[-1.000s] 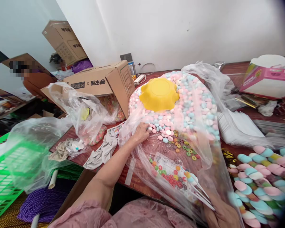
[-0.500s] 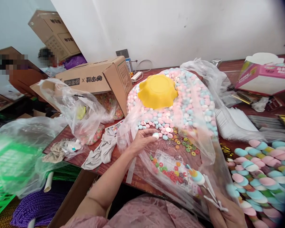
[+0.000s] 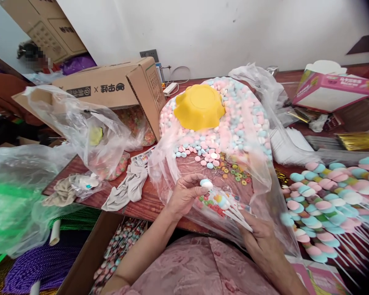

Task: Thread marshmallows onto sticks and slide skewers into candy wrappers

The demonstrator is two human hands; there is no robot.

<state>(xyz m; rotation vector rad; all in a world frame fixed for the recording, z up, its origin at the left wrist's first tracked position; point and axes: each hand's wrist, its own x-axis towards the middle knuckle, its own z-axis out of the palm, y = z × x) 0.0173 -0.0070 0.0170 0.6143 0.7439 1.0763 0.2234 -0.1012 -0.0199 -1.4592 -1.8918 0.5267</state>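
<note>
Between the thumb and fingers of my left hand [image 3: 183,196] is a blue-and-white marshmallow [image 3: 206,184]. My right hand [image 3: 261,235] grips several white sticks [image 3: 238,216]; a blue, white and orange candy stack [image 3: 222,200] is at their tip end. The two hands are close together, the held marshmallow just apart from the stack. Loose pink, blue and white marshmallows [image 3: 209,157] and coloured ring candies [image 3: 235,172] lie on clear plastic beyond them. More red and green rings [image 3: 211,205] are partly hidden behind the stack. A yellow scalloped bowl [image 3: 199,107] rests upside down on the marshmallows.
Candy skewers [image 3: 322,200] are piled on the right, near a pink box [image 3: 332,92]. An open carton [image 3: 110,88] and a grey cloth [image 3: 127,186] sit left. Below the table edge, a box holds candy skewers [image 3: 119,246]. Another person [image 3: 33,55] is at upper left.
My left hand has drawn back toward me with the marshmallow. My right hand has brought the sticks up and left, so the hands are now close together. The view has shifted slightly.
</note>
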